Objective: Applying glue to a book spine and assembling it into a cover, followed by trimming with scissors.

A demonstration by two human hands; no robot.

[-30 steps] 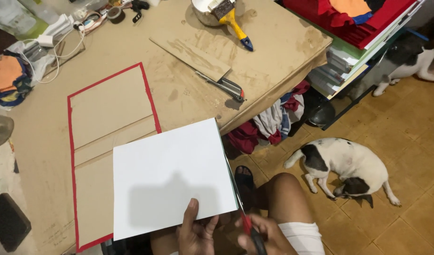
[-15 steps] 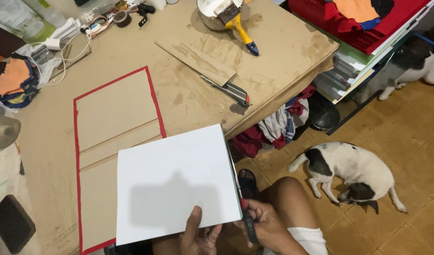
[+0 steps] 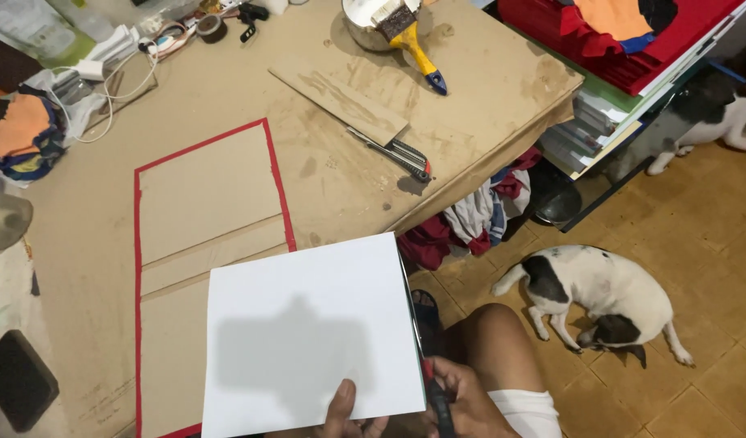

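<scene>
A plain white sheet (image 3: 308, 332), smooth and matte, is jutting over the near edge of the worktable (image 3: 227, 105), its lower part overlapping a flat brown cardboard cover (image 3: 203, 195) edged all round in red. The left hand (image 3: 353, 418) is pinching the sheet's bottom edge, thumb lying on top and the other fingers curled beneath. The right hand (image 3: 462, 401) is closing its fingers around a dark cutting tool with a red grip (image 3: 430, 389), its thin blade running up along the sheet's right edge.

Further up the scuffed, glue-stained tabletop, a long narrow strip of board (image 3: 336, 101) is lying at a slant, with a metal-handled knife (image 3: 393, 152) just beside its lower end. Beyond it, a yellow-handled brush (image 3: 413, 45) is resting across a round white pot (image 3: 365, 20). At the far left a crumpled pale green packet (image 3: 24, 32) is sitting by tangled white cables (image 3: 105, 77). To the right, red and orange sheets (image 3: 616, 32) are stacked on a shelf. On the tiled floor a white and black dog (image 3: 600, 296) is lying curled.
</scene>
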